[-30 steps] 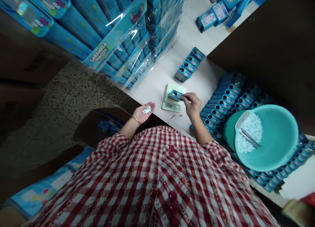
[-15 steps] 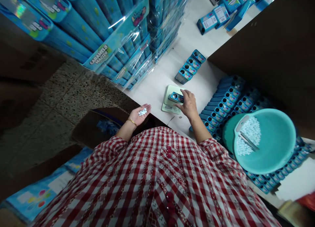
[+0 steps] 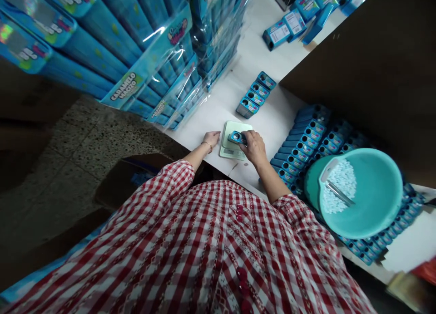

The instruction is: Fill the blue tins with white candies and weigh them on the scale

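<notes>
My right hand (image 3: 255, 147) grips a small blue candy box (image 3: 236, 137) by its near end. The box lies over a pale green digital scale (image 3: 227, 152), its round opening turned up and showing white inside. Just left of the scale, my left hand (image 3: 211, 138) is closed, palm turned down. The white candies seen in that palm a moment before are hidden by the curled fingers. Behind the scale, several similar boxes (image 3: 256, 96) with round openings stand in a row on the white table (image 3: 218, 107).
To the right, a turquoise tub (image 3: 378, 191) holds white candies (image 3: 340, 182) and a metal scoop (image 3: 340, 194); rows of blue boxes (image 3: 301, 146) surround it. Plastic-wrapped display packs (image 3: 143, 69) tower at the left. Loose boxes (image 3: 286, 28) lie at the back beside a dark brown panel (image 3: 350, 78).
My left hand has turned over, closed and moved right to the scale's edge; its candies are out of sight. The right hand stays on the box. The view has shifted slightly.
</notes>
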A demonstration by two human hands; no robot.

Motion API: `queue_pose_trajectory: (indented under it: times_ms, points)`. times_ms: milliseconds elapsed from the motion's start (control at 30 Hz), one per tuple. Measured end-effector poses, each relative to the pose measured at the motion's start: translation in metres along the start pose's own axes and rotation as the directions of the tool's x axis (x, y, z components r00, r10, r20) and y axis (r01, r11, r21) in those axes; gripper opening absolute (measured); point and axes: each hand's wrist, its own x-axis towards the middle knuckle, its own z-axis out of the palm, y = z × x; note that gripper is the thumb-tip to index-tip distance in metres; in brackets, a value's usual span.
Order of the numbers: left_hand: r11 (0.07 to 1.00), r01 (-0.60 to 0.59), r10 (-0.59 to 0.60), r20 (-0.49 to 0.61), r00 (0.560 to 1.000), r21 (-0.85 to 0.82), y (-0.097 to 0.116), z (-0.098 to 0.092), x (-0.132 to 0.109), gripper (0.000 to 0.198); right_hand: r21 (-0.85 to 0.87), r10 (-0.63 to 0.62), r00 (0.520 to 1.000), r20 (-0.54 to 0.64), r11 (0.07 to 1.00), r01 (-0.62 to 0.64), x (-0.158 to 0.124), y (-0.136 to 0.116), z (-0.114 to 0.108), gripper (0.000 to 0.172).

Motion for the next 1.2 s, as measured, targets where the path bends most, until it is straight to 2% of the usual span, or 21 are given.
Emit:
queue_pose_trajectory:
  times_ms: [133, 233, 300, 400, 500, 567, 633, 700, 767, 833, 900, 967, 1033, 1100, 1200]
  points:
    - [0.985, -0.062, 0.062, 0.003, 0.998, 0.159, -0.008, 0.004, 0.007, 0.034, 0.022, -0.011, 0.999, -0.049, 1.000, 0.012, -0.001, 0.003, -0.009, 0.034]
    - [0.954, -0.146, 0.123, 0.103, 0.987, 0.262, -0.013, 0.006, 0.004, 0.035, 0.028, -0.010, 0.993, -0.117, 1.000, 0.014, 0.010, 0.008, -0.020, 0.036]
    - [0.939, -0.180, 0.135, 0.168, 0.976, 0.293, -0.018, 0.014, -0.002, 0.033, 0.016, -0.002, 0.987, -0.160, 1.000, 0.005, 0.024, 0.012, -0.025, 0.036]
    - [0.981, -0.081, 0.041, 0.220, 0.975, 0.179, -0.026, 0.033, -0.014, 0.029, 0.006, 0.029, 0.981, -0.191, 1.000, -0.028, 0.046, 0.017, -0.022, 0.035]
    - [0.995, 0.086, -0.071, 0.220, 0.973, -0.059, -0.031, 0.045, -0.024, 0.023, 0.020, 0.036, 0.985, -0.171, 0.999, -0.033, 0.064, 0.021, -0.008, 0.033]
    - [0.965, 0.172, -0.130, 0.209, 0.969, -0.199, -0.029, 0.041, -0.029, 0.017, 0.041, 0.037, 0.989, -0.141, 0.999, -0.032, 0.072, 0.025, 0.003, 0.033]
    - [0.931, 0.224, -0.167, 0.210, 0.963, -0.287, -0.022, 0.030, -0.032, 0.012, 0.068, 0.056, 0.990, -0.126, 0.997, -0.047, 0.075, 0.028, 0.009, 0.033]
    - [0.896, 0.265, -0.186, 0.241, 0.953, -0.355, -0.011, 0.016, -0.036, 0.012, 0.093, 0.072, 0.986, -0.152, 0.994, -0.058, 0.070, 0.027, 0.010, 0.035]
    - [0.790, 0.345, -0.197, 0.322, 0.926, -0.507, 0.001, 0.008, -0.042, 0.016, 0.109, 0.066, 0.978, -0.200, 0.993, -0.045, 0.054, 0.020, 0.006, 0.038]
    - [0.635, 0.418, -0.158, 0.420, 0.894, -0.650, 0.010, 0.008, -0.050, 0.023, 0.118, -0.013, 0.982, -0.189, 0.992, 0.036, 0.032, 0.006, 0.002, 0.037]
    - [0.546, 0.454, -0.106, 0.479, 0.871, -0.704, 0.016, 0.012, -0.057, 0.029, 0.110, -0.135, 0.986, -0.095, 0.983, 0.145, 0.009, -0.011, 0.001, 0.034]
    - [0.536, 0.472, -0.092, 0.507, 0.857, -0.700, 0.018, 0.019, -0.062, 0.031, 0.077, -0.194, 0.981, 0.011, 0.978, 0.192, -0.008, -0.025, 0.004, 0.032]
    - [0.552, 0.482, -0.108, 0.515, 0.851, -0.680, 0.019, 0.023, -0.066, 0.031, 0.030, -0.175, 0.982, 0.068, 0.984, 0.174, -0.016, -0.031, 0.010, 0.031]
    - [0.571, 0.474, -0.122, 0.501, 0.857, -0.670, 0.019, 0.026, -0.069, 0.029, 0.001, -0.163, 0.984, 0.073, 0.987, 0.163, -0.018, -0.031, 0.014, 0.029]
    - [0.580, 0.453, -0.122, 0.477, 0.870, -0.677, 0.022, 0.026, -0.071, 0.025, -0.014, -0.216, 0.974, 0.069, 0.976, 0.217, -0.018, -0.027, 0.015, 0.025]
